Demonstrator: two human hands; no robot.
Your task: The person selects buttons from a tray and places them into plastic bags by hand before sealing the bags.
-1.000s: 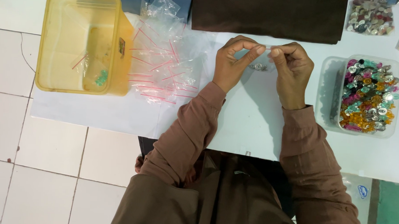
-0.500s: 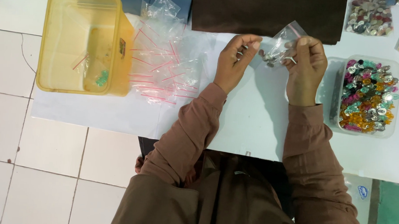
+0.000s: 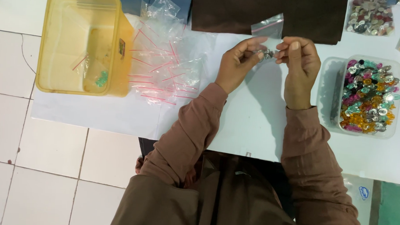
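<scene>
Both my hands are raised over the white table [image 3: 253,123] and pinch one small clear zip bag [image 3: 268,30] with a red seal strip. My left hand [image 3: 239,63] grips its lower left part. My right hand [image 3: 300,63] grips its lower right part. Small shiny pieces sit in the bag's bottom, between my fingertips. The bag's mouth points away from me, over a dark brown cloth [image 3: 274,15]. A clear tub [image 3: 369,96] of colourful round gems stands just right of my right hand.
A pile of empty zip bags [image 3: 164,62] lies left of my hands. A yellow plastic bin [image 3: 80,44] holding a few bags stands at the far left. Another tub of mixed gems [image 3: 369,16] sits at the back right. White floor tiles lie beyond the table's left edge.
The small bag was tilted up to the right half a second ago. It now stands upright between both hands, which have shifted slightly lower and closer together.
</scene>
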